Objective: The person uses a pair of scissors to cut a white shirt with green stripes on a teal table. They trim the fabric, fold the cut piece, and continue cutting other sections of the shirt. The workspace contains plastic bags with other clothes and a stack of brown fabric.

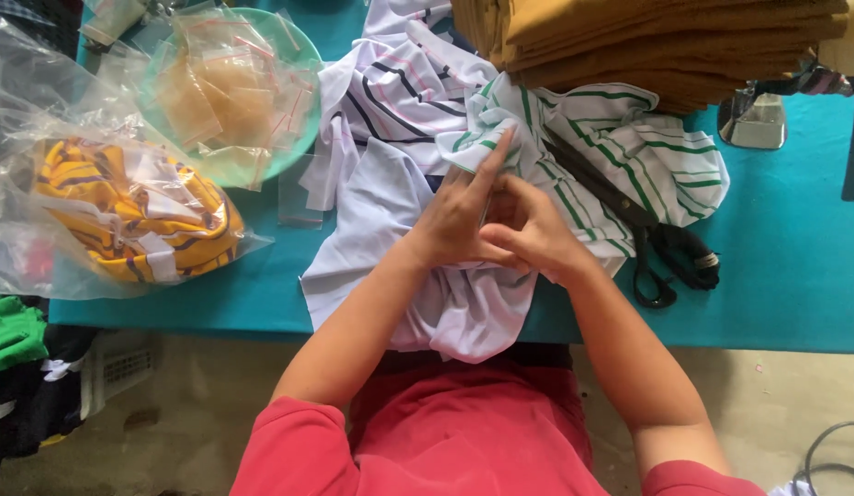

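A white garment (390, 202) with green and dark stripes lies bunched on the teal table (785, 257) in front of me. My left hand (459, 216) rests on it, index finger stretched up onto a green-striped fold (496, 124). Right beside it, my right hand (533, 230) has its fingers curled and pinches a bit of the white cloth, touching the left hand. What lies between the fingertips is hidden. Black scissors (652, 243) lie just to the right of my right hand, partly on the striped cloth.
A clear plastic bag (41, 119) with yellow striped fabric sits at left. A green bowl (303, 64) holds small zip bags. Folded mustard cloth (647, 46) is stacked at the back right, with a metal object (753, 119) beside it. Green clothing (9, 335) lies below the table edge.
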